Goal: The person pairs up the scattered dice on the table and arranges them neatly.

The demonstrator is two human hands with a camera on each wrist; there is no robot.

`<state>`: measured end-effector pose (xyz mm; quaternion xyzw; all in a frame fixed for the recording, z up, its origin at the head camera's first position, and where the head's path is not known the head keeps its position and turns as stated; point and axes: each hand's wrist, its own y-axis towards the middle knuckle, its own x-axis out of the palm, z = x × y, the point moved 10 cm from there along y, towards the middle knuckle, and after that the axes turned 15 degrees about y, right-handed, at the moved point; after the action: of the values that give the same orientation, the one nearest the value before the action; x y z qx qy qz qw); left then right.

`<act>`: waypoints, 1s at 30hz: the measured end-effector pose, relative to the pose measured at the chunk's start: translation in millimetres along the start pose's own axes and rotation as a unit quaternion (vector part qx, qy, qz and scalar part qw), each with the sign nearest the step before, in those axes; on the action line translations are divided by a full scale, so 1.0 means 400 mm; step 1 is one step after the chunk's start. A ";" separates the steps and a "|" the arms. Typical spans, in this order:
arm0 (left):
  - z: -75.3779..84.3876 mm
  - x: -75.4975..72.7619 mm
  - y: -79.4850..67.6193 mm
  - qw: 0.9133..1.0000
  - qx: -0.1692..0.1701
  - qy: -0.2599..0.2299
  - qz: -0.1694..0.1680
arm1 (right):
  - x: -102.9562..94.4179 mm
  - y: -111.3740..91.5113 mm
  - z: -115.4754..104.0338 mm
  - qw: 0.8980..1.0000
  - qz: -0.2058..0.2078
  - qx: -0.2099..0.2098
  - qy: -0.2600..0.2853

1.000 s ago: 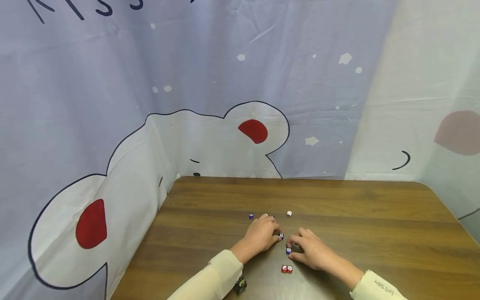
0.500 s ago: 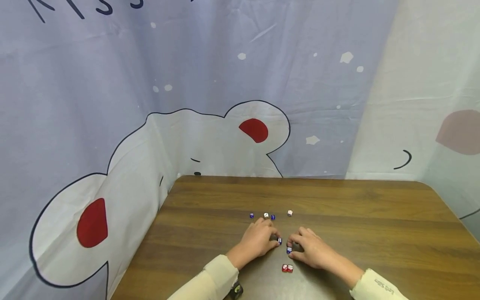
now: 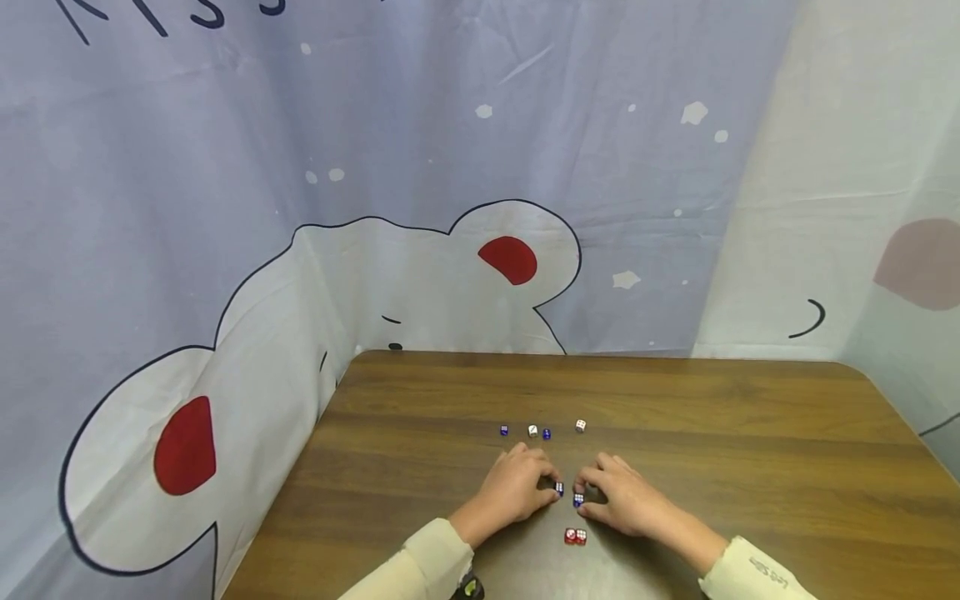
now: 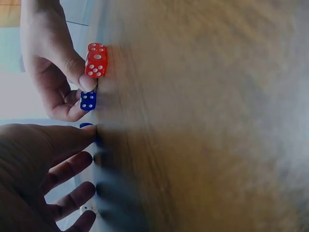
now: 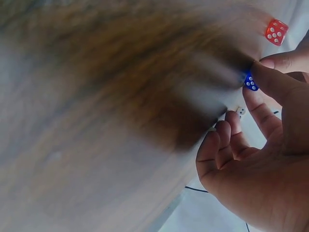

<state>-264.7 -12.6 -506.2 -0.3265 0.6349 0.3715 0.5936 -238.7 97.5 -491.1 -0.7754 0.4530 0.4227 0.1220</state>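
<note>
My left hand [image 3: 513, 487] pinches a blue die [image 3: 558, 489] between thumb and forefinger, low over the table. Close to its right, my right hand [image 3: 626, 500] pinches a second blue die [image 3: 578, 501], whose white pips show in the right wrist view. A small gap separates the two blue dice. Two red dice [image 3: 575, 537] sit side by side on the near side of the hands. In the left wrist view the left hand's blue die [image 4: 87, 125] is mostly hidden behind the thumb.
Beyond the hands, a blue die [image 3: 504, 430], a white die [image 3: 532, 431], another blue die [image 3: 546, 434] and a white die [image 3: 581, 426] lie on the wooden table [image 3: 712, 417]. A printed curtain [image 3: 420, 283] hangs along the table's back and left.
My left hand has come nearer to the body with its blue die, bringing it closer to the right hand's die and uncovering the dice behind. The right hand has stayed in place.
</note>
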 end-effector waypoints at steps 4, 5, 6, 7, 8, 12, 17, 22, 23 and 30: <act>0.005 -0.005 -0.006 1.000 -0.001 -0.006 0.005 | 0.003 0.002 0.005 1.000 -0.007 0.012 -0.001; 0.006 -0.006 -0.009 1.000 -0.002 -0.008 0.005 | 0.003 0.002 0.006 1.000 -0.007 0.013 -0.002; 0.008 -0.008 -0.011 1.000 -0.002 -0.010 0.005 | 0.003 0.003 0.006 1.000 -0.007 0.013 -0.003; 0.010 -0.008 -0.013 1.000 -0.003 -0.012 0.004 | 0.004 0.003 0.008 1.000 -0.007 0.013 -0.004; 0.012 -0.008 -0.015 1.000 -0.003 -0.014 0.002 | 0.004 0.003 0.008 1.000 -0.006 0.013 -0.004; 0.018 -0.006 -0.020 1.000 -0.004 -0.021 -0.003 | 0.004 0.004 0.008 1.000 -0.005 0.014 -0.003; 0.025 -0.003 -0.023 1.000 0.000 -0.020 0.000 | 0.003 0.002 0.005 1.000 -0.004 0.017 -0.002; 0.032 -0.007 -0.028 1.000 0.009 -0.019 0.008 | 0.002 0.001 0.002 1.000 -0.006 0.019 -0.001; 0.034 -0.009 -0.029 1.000 0.011 -0.018 0.010 | 0.002 0.001 0.002 1.000 -0.006 0.019 0.000; 0.048 -0.023 -0.037 0.999 0.025 -0.004 0.024 | 0.002 0.001 -0.004 1.000 -0.008 0.012 0.001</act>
<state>-241.5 -3.7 -498.8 -0.2945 0.6491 0.3714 0.5950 -237.8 95.9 -490.6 -0.7780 0.4519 0.4154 0.1338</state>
